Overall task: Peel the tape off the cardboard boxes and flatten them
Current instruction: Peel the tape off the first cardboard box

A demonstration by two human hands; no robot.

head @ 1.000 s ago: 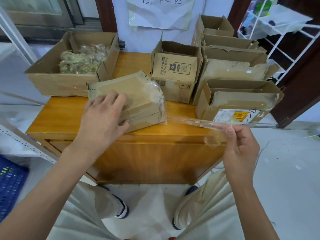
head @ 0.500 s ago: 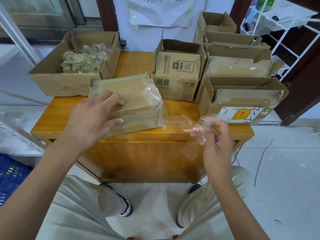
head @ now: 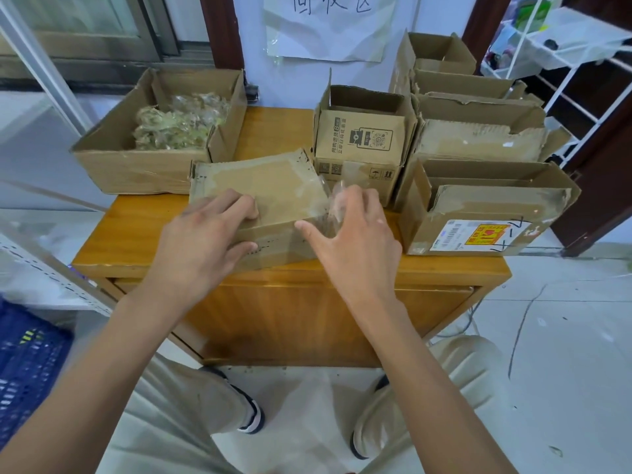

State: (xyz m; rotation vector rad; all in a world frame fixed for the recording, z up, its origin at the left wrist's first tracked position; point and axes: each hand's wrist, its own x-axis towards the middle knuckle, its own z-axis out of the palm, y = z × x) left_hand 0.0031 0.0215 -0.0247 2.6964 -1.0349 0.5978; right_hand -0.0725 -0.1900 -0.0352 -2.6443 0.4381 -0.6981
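A shallow closed cardboard box (head: 273, 186) lies near the front edge of the wooden table (head: 143, 241). My left hand (head: 201, 241) grips its near left corner, fingers on top and thumb on the front face. My right hand (head: 355, 234) is at the box's right end, fingers curled around crumpled clear tape (head: 337, 203) that still hangs on the box corner; the thumb points left across the front face.
An open box holding balled-up tape (head: 178, 121) stands at the back left. A small printed box (head: 362, 142) and several open boxes (head: 485, 206) fill the right side. A white rack (head: 564, 56) is far right, a blue crate (head: 27, 364) on the floor left.
My right hand, which held the tape stretched out to the right, has come back left to the box's right end, and the tape is bunched in it. The left hand stays on the box.
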